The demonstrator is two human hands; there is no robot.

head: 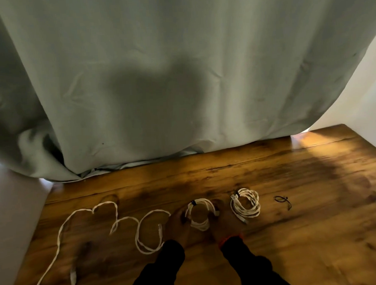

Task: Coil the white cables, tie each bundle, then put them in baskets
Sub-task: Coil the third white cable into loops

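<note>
- On the wooden table (294, 234), near its middle, I see both hands around a coiled white cable (200, 215) that carries a black tie (193, 203) on its far side.
- My left hand (177, 224) grips the coil's left edge, fingers curled onto the loops.
- My right hand (224, 223) grips the coil's right edge, fingers clamped on it too; both arms wear dark sleeves (250, 266), and an orange band (230, 239) shows at the right wrist.
- Just to the right lies a second coiled cable (245, 204), already bound with a dark tie, apart from the hands.
- Farther right, a loose black tie (283, 201) lies alone on the wood.
- To the left, an uncoiled white cable (99, 213) sprawls in loose curves toward the near-left corner.
- Behind the table hangs a pale grey-green curtain (180, 78), its hem touching the table's far edge.
</note>
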